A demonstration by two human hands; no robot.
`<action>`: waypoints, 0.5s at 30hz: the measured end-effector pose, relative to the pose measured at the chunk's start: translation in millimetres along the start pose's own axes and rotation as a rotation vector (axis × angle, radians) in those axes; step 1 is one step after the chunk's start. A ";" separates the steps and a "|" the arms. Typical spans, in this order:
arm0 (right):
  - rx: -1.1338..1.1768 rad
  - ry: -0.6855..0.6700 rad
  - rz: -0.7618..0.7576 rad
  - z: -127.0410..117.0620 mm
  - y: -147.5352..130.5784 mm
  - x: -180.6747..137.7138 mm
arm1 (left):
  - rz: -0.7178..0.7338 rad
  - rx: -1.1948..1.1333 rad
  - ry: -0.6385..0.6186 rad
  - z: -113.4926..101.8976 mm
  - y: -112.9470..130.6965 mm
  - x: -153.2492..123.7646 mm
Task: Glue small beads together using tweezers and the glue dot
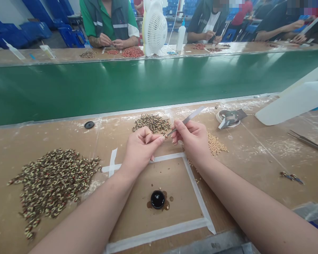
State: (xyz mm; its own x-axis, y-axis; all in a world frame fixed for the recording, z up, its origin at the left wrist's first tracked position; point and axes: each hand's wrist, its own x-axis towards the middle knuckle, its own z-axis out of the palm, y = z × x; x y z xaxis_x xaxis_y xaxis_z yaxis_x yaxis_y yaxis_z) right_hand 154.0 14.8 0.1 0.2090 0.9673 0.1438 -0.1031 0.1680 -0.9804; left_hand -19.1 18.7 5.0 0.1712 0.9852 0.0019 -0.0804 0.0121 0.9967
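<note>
My left hand [143,146] is closed, pinching a small dark-and-cream piece [166,136] between thumb and forefinger. In my right hand [192,139] is a pair of grey metal tweezers [190,117], gripped like a pen, with its tip against that piece. Just beyond both hands lies a small pile of similar patterned pieces [151,122]. Pale tan beads [216,144] are heaped beside my right hand, partly hidden by it. Below the hands, a small round pot of black liquid [157,199] stands among brown stains inside a white tape frame [159,234].
A large pile of patterned pieces [58,181] spreads at left. A black lid [89,125], a tape roll [229,118], a translucent plastic container [294,95] and other tweezers [308,141] lie around. Beyond the green belt [108,86] are a white fan [155,30] and several people working.
</note>
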 end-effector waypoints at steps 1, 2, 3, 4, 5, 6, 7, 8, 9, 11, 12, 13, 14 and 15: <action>-0.001 -0.003 -0.001 0.0 -0.8 -0.2 | -0.001 0.000 -0.001 0.2 0.5 -0.2; -0.003 -0.006 -0.004 -0.1 -2.0 -0.3 | -0.004 0.001 -0.002 0.3 1.0 -0.4; -0.008 -0.008 -0.009 -0.2 -3.5 -0.5 | -0.007 0.003 -0.003 0.5 1.6 -0.5; -0.014 -0.010 -0.015 -0.3 -5.1 -0.6 | -0.012 0.006 -0.004 0.7 2.1 -0.6; -0.022 -0.013 -0.021 -0.5 -6.7 -0.5 | -0.019 0.008 -0.005 0.8 2.5 -0.6; -0.029 -0.014 -0.027 -0.9 -8.1 -0.3 | -0.025 0.008 -0.007 0.8 2.7 -0.3; -0.033 -0.016 -0.030 -1.3 -8.9 0.1 | -0.032 0.005 -0.010 0.6 2.5 0.1; -0.030 -0.015 -0.030 -2.0 -9.2 0.7 | -0.037 -0.004 -0.014 0.2 2.0 0.9; -0.018 -0.009 -0.026 -2.7 -8.9 1.6 | -0.042 -0.024 -0.020 -0.4 1.2 1.9; 0.033 0.016 -0.010 -4.6 -6.7 3.9 | -0.053 -0.103 -0.043 -2.3 -0.4 4.3; 0.067 0.031 0.002 -5.6 -5.1 5.3 | -0.064 -0.162 -0.066 -3.6 -0.8 5.5; 0.101 0.042 0.014 -6.4 -3.5 6.7 | -0.080 -0.230 -0.097 -5.0 -0.7 6.6; 0.130 0.049 0.025 -7.0 -2.3 8.0 | -0.102 -0.303 -0.136 -6.5 0.0 7.3; 0.150 0.050 0.037 -7.4 -1.4 9.0 | -0.127 -0.374 -0.178 -7.9 1.2 7.6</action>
State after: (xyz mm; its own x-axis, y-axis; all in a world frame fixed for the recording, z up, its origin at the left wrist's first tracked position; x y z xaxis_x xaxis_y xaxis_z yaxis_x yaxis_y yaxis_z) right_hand 163.1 21.8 1.8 0.2506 0.9632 0.0977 -0.2544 0.1628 -0.9533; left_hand -25.7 27.6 5.5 0.3667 0.9275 -0.0727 -0.3920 0.2250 0.8920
